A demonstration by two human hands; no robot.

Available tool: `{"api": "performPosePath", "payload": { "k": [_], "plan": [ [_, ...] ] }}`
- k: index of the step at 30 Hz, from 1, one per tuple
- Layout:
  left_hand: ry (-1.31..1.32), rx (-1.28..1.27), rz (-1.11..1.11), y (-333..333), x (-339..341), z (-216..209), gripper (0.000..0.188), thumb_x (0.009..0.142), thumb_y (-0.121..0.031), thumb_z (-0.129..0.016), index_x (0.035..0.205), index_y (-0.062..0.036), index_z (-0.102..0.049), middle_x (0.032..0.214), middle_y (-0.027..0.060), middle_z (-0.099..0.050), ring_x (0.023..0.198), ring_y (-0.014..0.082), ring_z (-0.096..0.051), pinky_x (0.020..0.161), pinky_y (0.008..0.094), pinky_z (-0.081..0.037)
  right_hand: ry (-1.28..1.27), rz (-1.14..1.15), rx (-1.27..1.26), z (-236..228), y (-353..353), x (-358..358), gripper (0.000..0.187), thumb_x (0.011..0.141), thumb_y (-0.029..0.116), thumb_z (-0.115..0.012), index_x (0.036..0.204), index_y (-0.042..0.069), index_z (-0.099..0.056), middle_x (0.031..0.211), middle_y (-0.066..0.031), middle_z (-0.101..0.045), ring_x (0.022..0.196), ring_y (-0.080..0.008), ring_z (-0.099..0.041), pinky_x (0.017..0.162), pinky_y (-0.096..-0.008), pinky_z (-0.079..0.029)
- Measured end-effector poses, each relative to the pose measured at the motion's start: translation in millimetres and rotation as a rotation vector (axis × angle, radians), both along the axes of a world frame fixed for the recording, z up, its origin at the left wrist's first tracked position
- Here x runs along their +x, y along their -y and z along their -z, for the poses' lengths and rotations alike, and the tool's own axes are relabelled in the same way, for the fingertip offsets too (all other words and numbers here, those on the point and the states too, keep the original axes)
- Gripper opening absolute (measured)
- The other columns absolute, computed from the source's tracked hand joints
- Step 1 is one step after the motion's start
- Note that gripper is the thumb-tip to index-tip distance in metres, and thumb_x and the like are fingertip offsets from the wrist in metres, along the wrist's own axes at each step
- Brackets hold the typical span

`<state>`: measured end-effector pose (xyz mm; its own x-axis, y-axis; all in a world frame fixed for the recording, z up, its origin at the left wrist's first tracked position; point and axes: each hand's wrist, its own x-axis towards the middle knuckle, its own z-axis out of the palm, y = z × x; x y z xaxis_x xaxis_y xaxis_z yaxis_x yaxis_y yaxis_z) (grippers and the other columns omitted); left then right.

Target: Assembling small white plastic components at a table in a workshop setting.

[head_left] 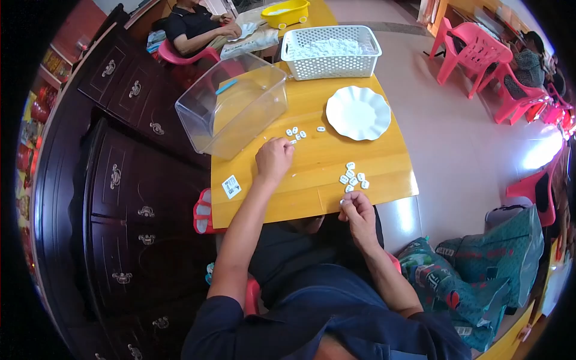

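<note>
My left hand [275,161] reaches over the wooden table [306,192], fingers closed, with a small white oval piece [293,142] at its fingertips. Just beyond lie several similar pieces [302,134] with dark print, and a single one [321,129] apart to their right. At the table's near edge, my right hand [361,221] pinches another small white piece [343,203] between thumb and finger. A loose group of printed white pieces [353,180] lies in front of that hand.
A clear plastic bin [246,114] holding a blue strip stands left. Behind are a white scalloped plate [358,114] and a white perforated basket [331,71] full of white pieces. A printed label [231,186] lies near left. Another person [195,30] sits at the far left.
</note>
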<state>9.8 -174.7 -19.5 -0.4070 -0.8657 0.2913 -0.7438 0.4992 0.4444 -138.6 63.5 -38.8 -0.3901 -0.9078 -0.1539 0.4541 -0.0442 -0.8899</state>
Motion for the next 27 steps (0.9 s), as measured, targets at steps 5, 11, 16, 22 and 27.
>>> {"api": "performPosePath", "payload": {
  "k": [5,11,16,22,27],
  "plan": [
    [0.077,-0.051,-0.004,12.6,-6.5,7.3,0.010,0.082,-0.017,-0.068,0.080,-0.0072,-0.070,0.083,0.0132,-0.068,0.077,0.0344,-0.066,0.068,0.0455,-0.053,-0.070,0.029,0.054,-4.5,2.7,-0.5,0.011,0.099,0.010,-0.059,0.106,0.003,-0.061,0.086,0.0021,-0.060,0.068,-0.0056,-0.053,0.064,-0.0202,-0.046],
    [0.344,-0.042,0.058,16.3,-13.9,0.4,0.014,0.085,-0.017,-0.062,0.084,-0.0030,-0.066,0.086,0.0169,-0.068,0.080,0.0363,-0.067,0.072,0.0480,-0.054,-0.065,-0.027,0.063,2.8,2.7,0.1,0.012,0.100,0.013,-0.059,0.106,0.003,-0.062,0.089,0.0022,-0.060,0.071,-0.0056,-0.055,0.066,-0.0201,-0.047],
    [0.432,-0.005,0.095,10.5,-3.7,5.2,0.018,0.086,-0.017,-0.057,0.089,0.0006,-0.063,0.089,0.0199,-0.067,0.083,0.0387,-0.067,0.075,0.0505,-0.055,-0.038,-0.060,0.028,5.6,3.0,-0.2,0.011,0.102,0.013,-0.056,0.107,0.004,-0.060,0.091,0.0016,-0.062,0.075,-0.0058,-0.058,0.068,-0.0203,-0.048],
    [0.419,-0.017,0.179,6.0,-0.4,-6.5,0.017,0.084,-0.015,-0.057,0.088,0.0005,-0.062,0.090,0.0211,-0.067,0.085,0.0390,-0.067,0.074,0.0511,-0.054,0.005,-0.108,0.046,-3.1,2.9,2.9,0.012,0.103,0.013,-0.054,0.109,0.004,-0.058,0.094,-0.0014,-0.064,0.076,-0.0069,-0.060,0.069,-0.0210,-0.049],
    [0.548,0.115,0.244,10.1,-7.0,-23.6,0.023,0.079,-0.013,-0.057,0.093,0.0025,-0.067,0.095,0.0228,-0.068,0.092,0.0393,-0.067,0.082,0.0506,-0.053,-0.030,-0.087,0.049,0.2,1.8,5.0,0.013,0.102,0.012,-0.054,0.111,0.003,-0.058,0.091,-0.0029,-0.064,0.075,-0.0079,-0.059,0.070,-0.0216,-0.050]
  ]
}}
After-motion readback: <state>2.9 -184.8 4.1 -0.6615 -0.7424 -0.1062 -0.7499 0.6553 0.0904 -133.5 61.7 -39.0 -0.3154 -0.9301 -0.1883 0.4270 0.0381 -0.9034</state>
